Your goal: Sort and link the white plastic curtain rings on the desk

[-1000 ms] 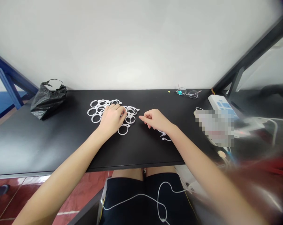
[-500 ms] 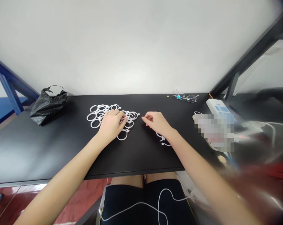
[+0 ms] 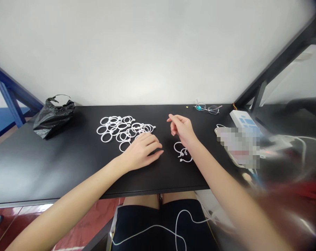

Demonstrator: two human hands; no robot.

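Currently, left hand (image 3: 144, 150): palm down, fingers slackly bent, thumb apart from the forefinger. No ring shows in its grip, but its underside is hidden. It overlaps the near right side of the white rings; whether it touches them I cannot tell.
Right hand (image 3: 182, 129): fingers curled inward, one digit pointing far left. Whether anything small is pinched there, I cannot tell.
White rings (image 3: 122, 129): lying flat and overlapping, left of centre, probably spread so that single ones are easy to pick out.
Loose rings (image 3: 183, 152): a small cluster just near of the right hand, partly behind the wrist. They look unclosed, and seem kept apart from the larger spread on purpose.
Glasses (image 3: 207, 109): far right, folded out, likely set back to be out of the way.
Black bag (image 3: 54, 118): far left, well apart from both hands.
White box (image 3: 244, 120): right side, limiting how far the right arm can swing outward.
Black table (image 3: 74, 167): its near edge runs under both forearms, its far edge meets the wall (image 3: 147, 52); the widest room for moving is at near left.
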